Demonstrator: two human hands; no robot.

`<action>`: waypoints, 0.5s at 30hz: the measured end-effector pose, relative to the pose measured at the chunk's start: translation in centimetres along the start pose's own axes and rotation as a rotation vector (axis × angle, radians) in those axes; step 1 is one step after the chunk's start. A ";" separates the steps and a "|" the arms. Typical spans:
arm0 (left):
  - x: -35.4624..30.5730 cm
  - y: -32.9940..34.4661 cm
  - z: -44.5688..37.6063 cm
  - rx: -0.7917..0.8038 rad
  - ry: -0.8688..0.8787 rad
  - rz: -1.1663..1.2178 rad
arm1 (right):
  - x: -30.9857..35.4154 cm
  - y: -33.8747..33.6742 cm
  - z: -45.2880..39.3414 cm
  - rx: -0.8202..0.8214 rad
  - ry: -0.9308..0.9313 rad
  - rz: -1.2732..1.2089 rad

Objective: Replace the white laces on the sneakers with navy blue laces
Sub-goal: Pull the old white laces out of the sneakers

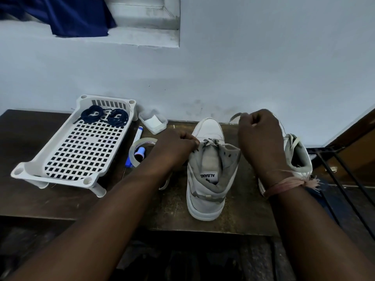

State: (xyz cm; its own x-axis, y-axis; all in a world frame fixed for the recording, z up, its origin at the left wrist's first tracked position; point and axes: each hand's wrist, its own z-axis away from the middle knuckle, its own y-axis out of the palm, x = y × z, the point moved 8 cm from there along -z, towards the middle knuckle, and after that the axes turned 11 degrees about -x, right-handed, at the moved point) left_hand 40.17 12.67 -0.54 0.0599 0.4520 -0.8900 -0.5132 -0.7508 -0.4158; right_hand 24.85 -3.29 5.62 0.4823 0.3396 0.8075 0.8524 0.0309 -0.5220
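The right hand [258, 136], right of center, is curled into a loose fist and pinches a white lace [235, 117], whose flat end sticks out to the left of the knuckles, raised above the shoe. The left hand [176, 148], at center, has its fingers bent and its fingertips [195, 141] pressed together at the left edge of the eyelets, where it seems to pinch the lace or the flap; which of the 2 cannot be told.

Both hands work on the near sneaker [209, 175], a white high-top standing upright at lower center, toe toward the wall, its tongue showing a label. The second sneaker [298, 157] stands just beside it to the right, partly hidden by the right wrist, which wears a pink thread band [288, 184].

The navy laces [105, 116], 2 coiled bundles, lie at the far end of a white perforated tray [71, 151] in the left of the frame, well apart from the sneakers. Between tray and hands lie a tape roll [138, 149], a marker [139, 133] and a small clear tub [154, 121], all on a dark table [243, 209].
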 end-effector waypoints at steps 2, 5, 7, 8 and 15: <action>-0.2 0.0 0.1 -0.029 0.025 0.005 | -1.6 1.5 0.2 0.127 0.067 0.104; -0.6 0.3 0.1 -0.070 0.075 0.047 | -2.4 3.6 1.5 0.298 0.074 0.240; -0.9 0.6 0.2 -0.081 0.086 0.085 | -1.2 3.7 2.1 0.264 -0.058 0.287; -1.0 0.8 0.3 -0.081 0.096 0.086 | -0.7 3.9 2.4 0.253 -0.128 0.293; -1.0 0.8 0.1 -0.122 0.245 -0.228 | -2.1 4.0 2.8 0.253 -0.135 0.342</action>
State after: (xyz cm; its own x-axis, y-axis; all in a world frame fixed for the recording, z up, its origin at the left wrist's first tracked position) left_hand 39.59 11.71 0.04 0.3723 0.4971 -0.7838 -0.3573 -0.7026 -0.6154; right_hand 26.72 -1.30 1.06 0.6829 0.4892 0.5426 0.5643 0.1185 -0.8171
